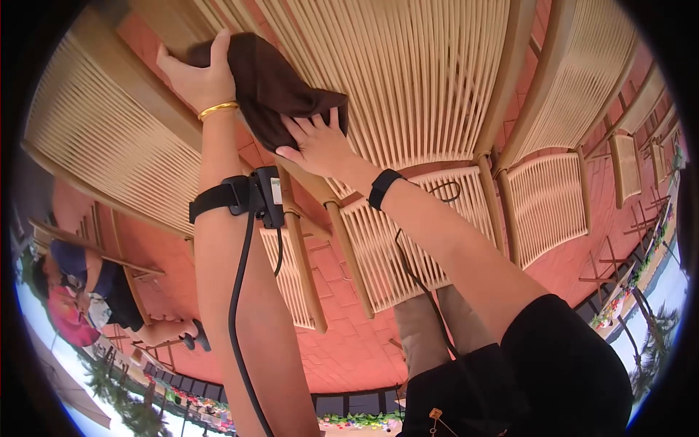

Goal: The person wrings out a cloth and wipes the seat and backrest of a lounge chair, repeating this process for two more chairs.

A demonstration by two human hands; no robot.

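A dark brown cloth [266,80] is draped over the wooden side rail of a chair. My left hand [200,76], with a gold bracelet at the wrist, is closed around the cloth's upper end and the rail there. My right hand [317,146] grips the cloth's lower end, fingers over the fabric and thumb at its edge. Beside the cloth spreads the chair's tan corded backrest [415,80]. Its slatted seat [400,240] lies below. What the cloth covers is hidden.
More corded chairs stand left [124,131] and right [550,204] on the red paved floor [342,349]. A black cable [237,306] runs along my left forearm from a strapped device [268,197]. At the lower left is another person [95,284].
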